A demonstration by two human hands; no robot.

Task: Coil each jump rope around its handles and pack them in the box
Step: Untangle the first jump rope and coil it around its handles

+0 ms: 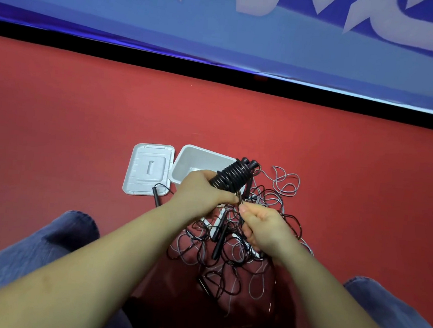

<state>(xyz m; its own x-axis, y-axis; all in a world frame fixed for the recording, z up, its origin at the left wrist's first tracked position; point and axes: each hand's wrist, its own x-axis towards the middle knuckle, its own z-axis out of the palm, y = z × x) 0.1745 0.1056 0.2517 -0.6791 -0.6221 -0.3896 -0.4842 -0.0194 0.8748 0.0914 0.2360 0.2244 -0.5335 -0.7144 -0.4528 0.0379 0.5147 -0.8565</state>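
Your left hand (203, 191) is wrapping its fingers around the lower end of the black jump rope bundle, thin glossy cord wound tight over two paired handles (231, 176), holding it in the air above the near rim of the open white plastic box (184, 169). Your right hand (262, 227) is pinching the loose tail of black cord (240, 200) just below the coil. The bundle's long axis is running from your left palm up and away to the right, handle knobs pointing at the far side. The cord is probably light, springy and slick, so keep gripping over the wraps themselves. Beneath, the tangled pile of black and grey ropes (232, 242) is lying on the red floor (84, 114), with the white lid (149, 169) left of the box.
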